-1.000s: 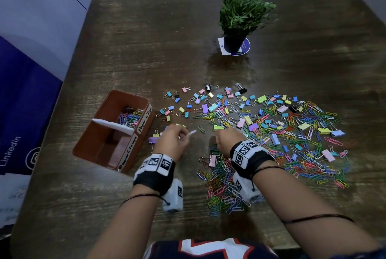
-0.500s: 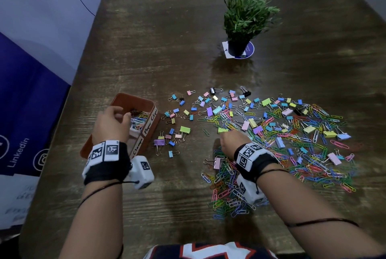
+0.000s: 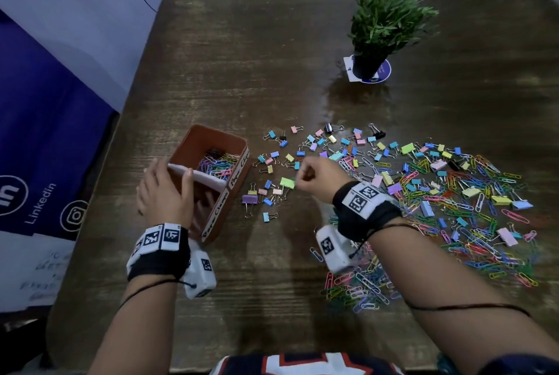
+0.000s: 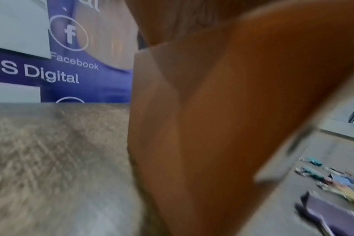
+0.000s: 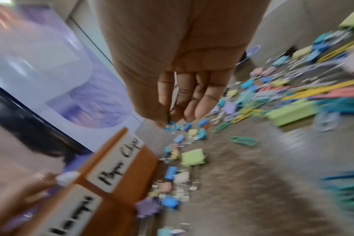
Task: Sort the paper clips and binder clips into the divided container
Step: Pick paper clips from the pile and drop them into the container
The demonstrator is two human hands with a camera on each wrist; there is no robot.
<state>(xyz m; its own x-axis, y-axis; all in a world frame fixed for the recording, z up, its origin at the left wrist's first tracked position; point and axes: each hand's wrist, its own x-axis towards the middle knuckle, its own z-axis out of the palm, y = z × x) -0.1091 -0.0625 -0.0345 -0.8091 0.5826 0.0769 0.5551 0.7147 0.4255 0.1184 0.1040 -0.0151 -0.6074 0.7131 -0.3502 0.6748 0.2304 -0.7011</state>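
An orange-brown divided container stands at the left, split by a white divider. Its far compartment holds colored paper clips; what lies in the near one is hidden. My left hand holds the container's left wall, with the thumb on the divider; the left wrist view shows only that blurred wall. My right hand hovers just right of the container, curled, pinching a small blue paper clip. Loose binder clips lie beneath it. A big heap of paper clips spreads to the right.
A potted green plant stands on a coaster at the back right. The dark wooden table ends close to the container's left side, where a purple banner hangs. White handwritten labels run along the container's right wall.
My left hand went from above the clips to the container and now holds its left wall. My right hand lifted off the paper clip heap and moved left with a clip pinched.
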